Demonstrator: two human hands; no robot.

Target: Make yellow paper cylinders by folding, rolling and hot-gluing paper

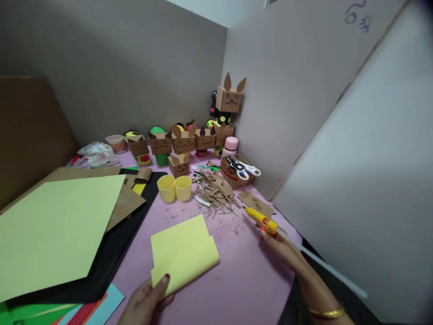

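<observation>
My left hand [149, 298] pinches the near edge of a folded sheet of yellow paper [184, 250], thumb on top. Over at the right, my right hand [275, 239] is closed around a yellow hot glue gun [260, 220], which glows red near the grip. A long whitish glue stick [324, 259] runs out of its back end. The gun's nozzle points left, toward a small brown cardboard piece [256, 203] and a heap of cardboard scraps [216, 189]. Two joined yellow paper cups [175, 188] stand beyond the folded paper.
Cardboard animal-faced figures [183, 142] line the back. A box with scissors [238, 171] and a pink bottle [230, 145] stand by the right partition [291, 90]. On the left lie a large yellow-green sheet [61, 230], black sheets [111, 253] and coloured paper strips [84, 311].
</observation>
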